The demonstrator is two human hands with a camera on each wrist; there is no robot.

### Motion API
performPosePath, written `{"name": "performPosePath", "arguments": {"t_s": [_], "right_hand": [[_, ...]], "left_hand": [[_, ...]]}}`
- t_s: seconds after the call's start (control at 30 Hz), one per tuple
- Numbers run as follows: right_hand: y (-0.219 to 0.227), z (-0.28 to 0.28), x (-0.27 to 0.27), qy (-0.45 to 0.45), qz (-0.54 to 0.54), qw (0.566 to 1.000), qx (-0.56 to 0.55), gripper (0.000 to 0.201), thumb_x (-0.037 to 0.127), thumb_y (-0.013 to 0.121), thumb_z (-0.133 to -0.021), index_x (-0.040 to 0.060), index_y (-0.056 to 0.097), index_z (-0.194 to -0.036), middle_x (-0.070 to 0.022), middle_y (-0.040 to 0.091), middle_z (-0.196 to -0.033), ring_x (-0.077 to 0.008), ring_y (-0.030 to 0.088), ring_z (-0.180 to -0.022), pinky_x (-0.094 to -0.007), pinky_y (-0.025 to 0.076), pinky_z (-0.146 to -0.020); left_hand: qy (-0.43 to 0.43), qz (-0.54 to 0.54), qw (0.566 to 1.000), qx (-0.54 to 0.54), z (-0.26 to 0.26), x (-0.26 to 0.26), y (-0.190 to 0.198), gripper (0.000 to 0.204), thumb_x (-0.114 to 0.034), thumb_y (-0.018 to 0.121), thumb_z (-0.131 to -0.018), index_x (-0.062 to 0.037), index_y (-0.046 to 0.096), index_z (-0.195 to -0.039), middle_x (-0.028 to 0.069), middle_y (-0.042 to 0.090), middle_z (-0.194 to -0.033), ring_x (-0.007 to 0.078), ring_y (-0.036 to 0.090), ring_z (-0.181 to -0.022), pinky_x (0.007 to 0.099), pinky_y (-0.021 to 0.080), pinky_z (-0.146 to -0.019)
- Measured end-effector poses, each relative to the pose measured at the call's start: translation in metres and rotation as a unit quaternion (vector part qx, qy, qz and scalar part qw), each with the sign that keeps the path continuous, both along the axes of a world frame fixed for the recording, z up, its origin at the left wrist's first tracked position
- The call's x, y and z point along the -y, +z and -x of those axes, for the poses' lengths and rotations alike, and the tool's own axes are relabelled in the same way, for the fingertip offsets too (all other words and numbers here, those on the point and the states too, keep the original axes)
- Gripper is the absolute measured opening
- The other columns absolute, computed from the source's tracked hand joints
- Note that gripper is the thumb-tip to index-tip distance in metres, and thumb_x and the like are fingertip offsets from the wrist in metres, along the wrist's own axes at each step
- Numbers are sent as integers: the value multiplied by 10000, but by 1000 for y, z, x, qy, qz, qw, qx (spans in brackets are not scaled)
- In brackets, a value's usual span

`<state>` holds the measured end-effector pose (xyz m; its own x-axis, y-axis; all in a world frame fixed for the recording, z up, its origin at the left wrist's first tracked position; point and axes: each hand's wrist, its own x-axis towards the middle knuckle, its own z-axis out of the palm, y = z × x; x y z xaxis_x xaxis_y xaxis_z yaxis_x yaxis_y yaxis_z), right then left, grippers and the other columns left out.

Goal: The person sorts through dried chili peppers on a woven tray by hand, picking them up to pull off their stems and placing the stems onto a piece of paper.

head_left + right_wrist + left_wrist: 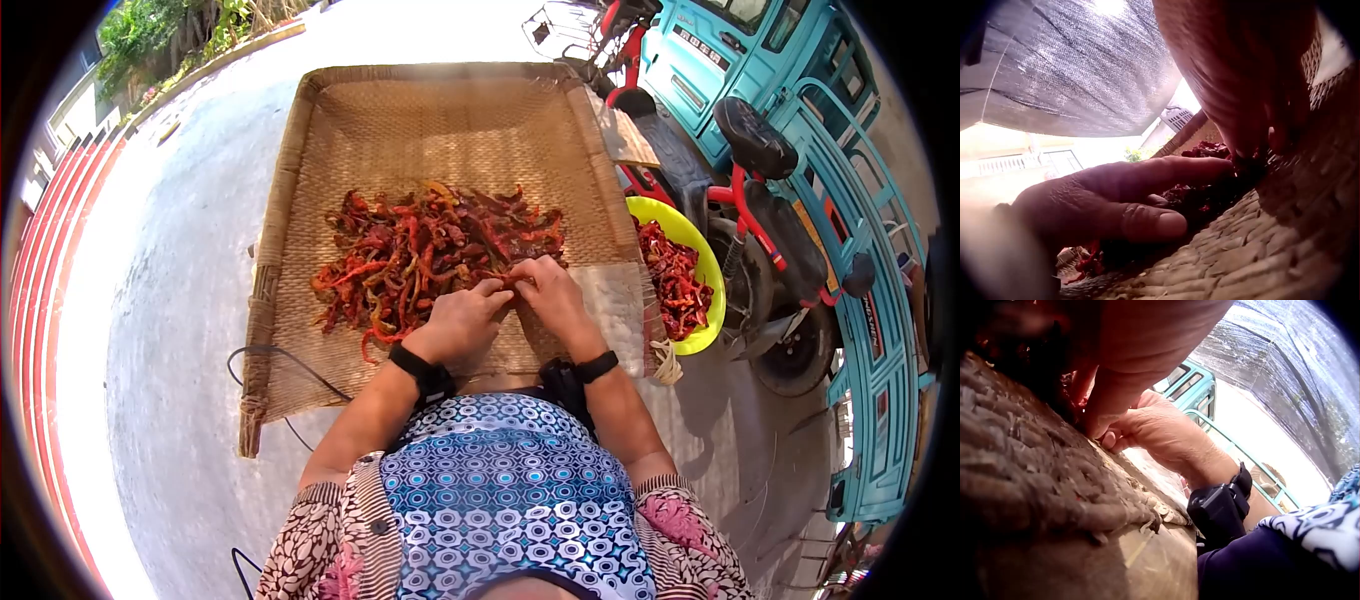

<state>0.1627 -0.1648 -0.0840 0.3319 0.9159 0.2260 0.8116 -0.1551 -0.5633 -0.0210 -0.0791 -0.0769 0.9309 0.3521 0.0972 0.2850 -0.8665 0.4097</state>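
Observation:
A heap of dried red chili peppers [430, 250] lies on a woven tray [340, 110]. My left hand [465, 318] is at the heap's near edge; its index finger and thumb stretch out apart in the right wrist view, the index fingertip right at the right hand's fingers. Beside it my right hand [553, 300] bends its fingers down and pinches a chili pepper [506, 284] between thumb and fingertips, also partly seen in the left wrist view. Most of that pepper is hidden by the fingers.
To the right of the tray stands a yellow-green basin [710, 275] of red chili pieces. Beyond it are a red-framed cycle [740, 200] and a turquoise truck [850, 260]. A dark cord [290, 355] crosses the tray's left edge.

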Motion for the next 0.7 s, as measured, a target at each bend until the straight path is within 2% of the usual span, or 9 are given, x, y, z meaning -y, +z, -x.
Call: {"name": "performPosePath", "arguments": {"t_s": [0.1, 0.2, 0.27, 0.4, 0.5, 0.53, 0.63, 0.7], "right_hand": [[5, 3, 5, -4, -31, 999, -39, 173, 185, 675, -873, 121, 703, -1031, -110, 644, -994, -311, 647, -916, -401, 523, -775], [-7, -1, 11, 20, -52, 988, -141, 177, 154, 685, -873, 77, 704, -1031, -97, 668, -950, -259, 657, -891, -359, 523, -764], [-18, -7, 12, 36, -33, 966, -255, 177, 131, 684, -880, 46, 700, -1034, -75, 673, -912, -199, 651, -847, -318, 519, -742], [0, -8, 25, 32, 38, 901, -431, 203, 108, 671, -902, 10, 663, -1080, -32, 650, -849, -105, 620, -761, -261, 511, -675], [13, -19, 42, -21, 8, 928, -373, 261, 103, 662, -913, 11, 614, -1152, -25, 644, -839, -90, 613, -709, -231, 501, -630], [13, -28, 46, -28, -18, 924, -381, 305, 121, 674, -918, 13, 578, -1187, -19, 636, -815, -84, 603, -687, -220, 494, -605], [25, -63, 66, -70, -43, 901, -425, 261, 137, 676, -931, 33, 598, -1157, -3, 630, -817, -63, 590, -674, -206, 489, -604], [35, -79, 77, -130, -120, 870, -460, 218, 162, 666, -954, 62, 609, -1140, 15, 627, -820, -45, 578, -661, -203, 493, -611]], "left_hand": [[12, 9, 1000, -3, 2, 3, 7, 456, -194, 626, -887, -147, 576, -1339, 6, 500, -1428, 277, 662, -1006, 414, 555, -773], [6, 9, 1000, -11, 0, 5, 5, 434, -189, 613, -899, -143, 584, -1330, 10, 507, -1409, 278, 659, -1010, 413, 554, -776], [-1, 13, 1000, -11, 0, 4, 5, 420, -182, 603, -906, -141, 589, -1324, 14, 515, -1392, 278, 658, -1011, 413, 554, -777], [2, 35, 999, -18, -1, 2, 7, 403, -167, 611, -901, -144, 603, -1303, 11, 525, -1377, 274, 661, -1004, 411, 555, -779], [12, 39, 999, 2, 1, 5, 10, 395, -163, 626, -888, -151, 614, -1282, 13, 547, -1353, 271, 661, -1004, 407, 557, -786], [15, 40, 999, 5, 1, 5, 8, 393, -162, 630, -883, -154, 618, -1276, 13, 556, -1342, 271, 661, -1006, 405, 557, -789], [13, 36, 999, 21, 1, 3, 3, 425, -162, 639, -871, -164, 600, -1295, 33, 579, -1315, 280, 663, -999, 408, 559, -792], [15, 35, 999, 29, 1, 4, 4, 477, -166, 643, -865, -168, 564, -1335, 56, 586, -1308, 291, 665, -986, 414, 559, -785]]}}
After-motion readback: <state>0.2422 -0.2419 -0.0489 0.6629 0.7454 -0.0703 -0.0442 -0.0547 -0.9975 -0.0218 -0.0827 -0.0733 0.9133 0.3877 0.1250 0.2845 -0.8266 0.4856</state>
